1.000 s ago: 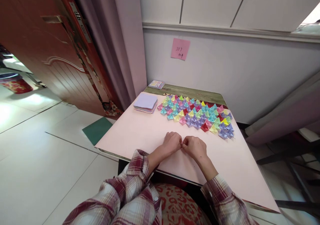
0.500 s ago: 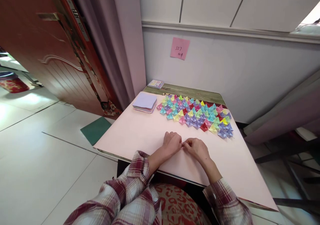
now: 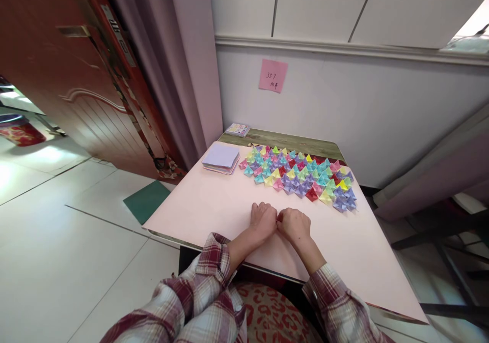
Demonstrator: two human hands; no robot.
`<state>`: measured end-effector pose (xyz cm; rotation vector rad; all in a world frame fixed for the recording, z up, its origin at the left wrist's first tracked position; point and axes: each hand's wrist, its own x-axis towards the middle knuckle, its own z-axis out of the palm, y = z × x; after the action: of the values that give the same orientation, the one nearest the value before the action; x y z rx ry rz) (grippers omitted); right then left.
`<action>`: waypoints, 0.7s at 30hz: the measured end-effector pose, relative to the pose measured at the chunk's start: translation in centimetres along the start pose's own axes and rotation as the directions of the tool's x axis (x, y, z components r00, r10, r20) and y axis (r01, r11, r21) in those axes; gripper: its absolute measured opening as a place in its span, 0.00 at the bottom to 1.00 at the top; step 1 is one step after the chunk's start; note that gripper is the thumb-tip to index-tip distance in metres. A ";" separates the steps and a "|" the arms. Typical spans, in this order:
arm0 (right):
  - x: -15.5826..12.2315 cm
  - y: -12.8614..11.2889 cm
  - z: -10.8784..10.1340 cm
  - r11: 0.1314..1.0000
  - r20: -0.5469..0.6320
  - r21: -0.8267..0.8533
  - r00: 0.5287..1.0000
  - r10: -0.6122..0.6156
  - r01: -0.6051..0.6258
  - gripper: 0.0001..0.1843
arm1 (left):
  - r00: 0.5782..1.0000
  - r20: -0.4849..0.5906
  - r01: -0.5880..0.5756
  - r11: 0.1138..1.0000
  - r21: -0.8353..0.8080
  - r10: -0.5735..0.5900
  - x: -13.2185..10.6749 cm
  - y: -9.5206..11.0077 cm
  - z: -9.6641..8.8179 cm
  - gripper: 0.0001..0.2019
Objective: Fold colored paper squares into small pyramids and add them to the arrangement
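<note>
My left hand (image 3: 263,220) and my right hand (image 3: 295,225) meet low over the front part of the pale pink tabletop (image 3: 225,200). Both are closed, fingertips pinched together between them. A tiny reddish bit shows at the pinch, but the fingers cover it and I cannot make out what it is. Beyond my hands lie rows of small folded paper pieces (image 3: 298,172) in yellow, blue, purple, green, pink and red. To their left sits a stack of square paper sheets (image 3: 221,157), a lilac one on top.
A small printed packet (image 3: 237,129) lies at the table's back left corner. On the wall behind hangs a pink note (image 3: 272,76). A green sheet (image 3: 146,201) is on the floor left of the table, near a red-brown door (image 3: 91,88).
My right hand has moved slightly left, closer against my left hand, and its fingers have curled in more. The left hand is almost where it was.
</note>
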<state>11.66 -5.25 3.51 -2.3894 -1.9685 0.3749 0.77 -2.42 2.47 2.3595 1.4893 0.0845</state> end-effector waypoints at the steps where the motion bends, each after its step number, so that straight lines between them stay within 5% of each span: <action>1: 0.0 0.0 0.1 1.000 -0.002 -0.007 1.000 0.000 0.000 0.10 | 1.000 0.005 -0.001 1.000 -0.005 0.001 0.0 -0.1 0.0 0.08; 9: -0.5 0.4 0.9 0.999 -0.037 -0.021 0.999 -0.033 0.033 0.12 | 0.998 0.017 0.062 0.996 -0.072 -0.060 -0.1 -1.5 -0.2 0.15; 21: -1.1 0.3 1.2 0.994 -0.082 -0.028 0.991 -0.104 0.102 0.15 | 0.991 0.122 0.057 0.998 -0.013 -0.055 1.2 -1.4 -0.7 0.11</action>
<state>11.50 -6.55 2.45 -2.2654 -2.0601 0.2459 -0.05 -0.63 2.55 2.2652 1.4893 -0.0601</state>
